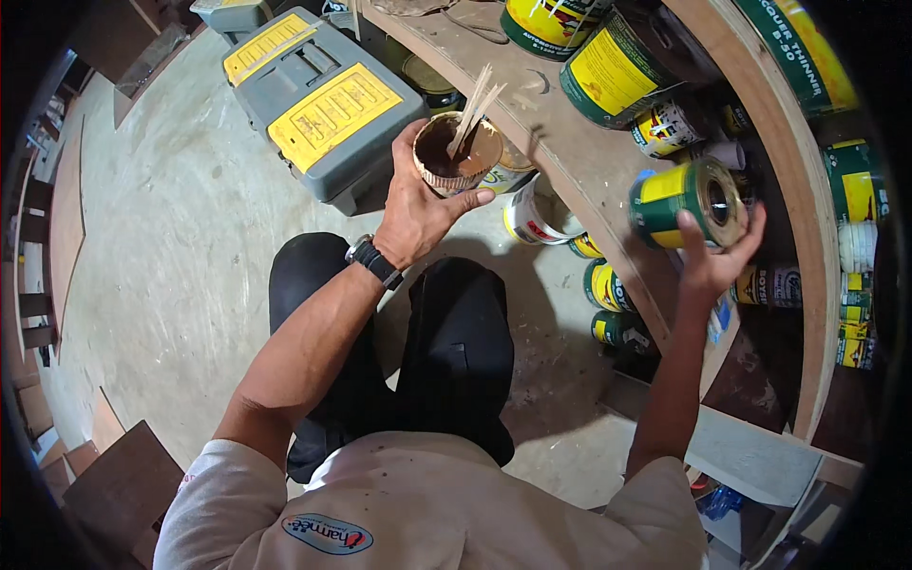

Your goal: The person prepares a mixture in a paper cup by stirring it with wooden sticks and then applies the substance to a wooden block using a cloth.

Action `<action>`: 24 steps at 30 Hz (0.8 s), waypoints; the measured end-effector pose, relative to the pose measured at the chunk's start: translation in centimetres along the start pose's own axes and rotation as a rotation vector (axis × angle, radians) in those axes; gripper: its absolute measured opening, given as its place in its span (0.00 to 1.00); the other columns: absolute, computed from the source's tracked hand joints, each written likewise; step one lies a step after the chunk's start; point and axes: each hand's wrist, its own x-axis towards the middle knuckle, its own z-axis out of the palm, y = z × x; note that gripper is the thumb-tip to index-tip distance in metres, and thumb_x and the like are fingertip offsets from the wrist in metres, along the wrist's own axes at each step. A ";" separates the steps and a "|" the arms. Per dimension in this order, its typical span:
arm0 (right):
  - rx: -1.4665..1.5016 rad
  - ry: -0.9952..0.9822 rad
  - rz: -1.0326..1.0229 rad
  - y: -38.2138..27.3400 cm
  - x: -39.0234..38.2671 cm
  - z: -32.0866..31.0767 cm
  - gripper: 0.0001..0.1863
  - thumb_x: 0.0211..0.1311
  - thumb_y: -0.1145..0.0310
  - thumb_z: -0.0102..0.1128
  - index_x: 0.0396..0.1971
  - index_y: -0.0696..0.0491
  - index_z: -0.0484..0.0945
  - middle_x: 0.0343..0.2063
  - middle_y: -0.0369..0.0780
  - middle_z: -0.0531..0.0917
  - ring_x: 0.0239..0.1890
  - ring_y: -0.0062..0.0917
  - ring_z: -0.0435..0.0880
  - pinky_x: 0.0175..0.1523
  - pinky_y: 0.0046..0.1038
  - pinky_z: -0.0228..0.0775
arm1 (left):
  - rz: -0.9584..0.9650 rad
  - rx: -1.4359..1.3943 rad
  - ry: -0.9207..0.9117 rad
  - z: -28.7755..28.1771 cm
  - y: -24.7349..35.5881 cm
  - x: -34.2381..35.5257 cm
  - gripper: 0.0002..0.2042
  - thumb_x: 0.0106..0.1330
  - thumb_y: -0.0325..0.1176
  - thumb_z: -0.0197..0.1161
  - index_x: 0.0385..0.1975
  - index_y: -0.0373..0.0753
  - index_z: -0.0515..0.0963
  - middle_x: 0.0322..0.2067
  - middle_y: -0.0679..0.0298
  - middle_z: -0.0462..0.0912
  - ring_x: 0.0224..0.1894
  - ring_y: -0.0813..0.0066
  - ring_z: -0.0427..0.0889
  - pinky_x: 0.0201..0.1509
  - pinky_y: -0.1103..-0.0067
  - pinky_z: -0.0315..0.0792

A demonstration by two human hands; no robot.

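My left hand (418, 209) is wrapped round a small round tub (446, 182) with brown paint inside and a ragged, paint-crusted rim. Split wooden sticks (475, 114) stand up out of the paint, leaning on the rim. At the right, my right hand (714, 261) grips a green and yellow paint can (668, 201) by its lid end. That can is tilted on its side, its round metal lid facing right, over the shelf of cans. My right fingers are a little blurred.
A grey toolbox with yellow lid panels (318, 109) stands on the concrete floor (180, 209) ahead. Wooden shelves (570, 142) with several paint cans (617, 71) run along the right. A white bucket (537, 211) and smaller cans (608, 285) sit below. Boards (123, 484) lie at lower left.
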 end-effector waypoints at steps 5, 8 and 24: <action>0.089 -0.186 -0.009 -2.2 -1.4 6.8 0.64 0.45 0.78 0.82 0.77 0.61 0.42 0.68 0.48 0.66 0.67 0.35 0.71 0.73 0.37 0.65 | -0.052 -0.182 -0.059 0.4 -0.1 -0.4 0.54 0.57 0.31 0.81 0.75 0.32 0.45 0.68 0.48 0.67 0.72 0.59 0.68 0.76 0.67 0.64; 0.062 -0.294 -0.114 -1.3 -1.4 9.5 0.68 0.41 0.77 0.84 0.77 0.62 0.41 0.66 0.49 0.66 0.66 0.36 0.73 0.72 0.36 0.67 | -0.019 -0.057 -0.080 0.3 -0.5 -0.3 0.53 0.56 0.30 0.80 0.76 0.32 0.47 0.67 0.48 0.67 0.72 0.57 0.67 0.77 0.66 0.62; -0.235 -0.455 -0.651 -2.6 -0.4 16.2 0.64 0.40 0.72 0.85 0.76 0.61 0.51 0.63 0.58 0.66 0.64 0.54 0.71 0.67 0.48 0.70 | 0.072 0.382 0.093 0.8 0.1 -0.2 0.47 0.46 0.29 0.87 0.67 0.32 0.64 0.60 0.50 0.72 0.64 0.56 0.75 0.71 0.68 0.70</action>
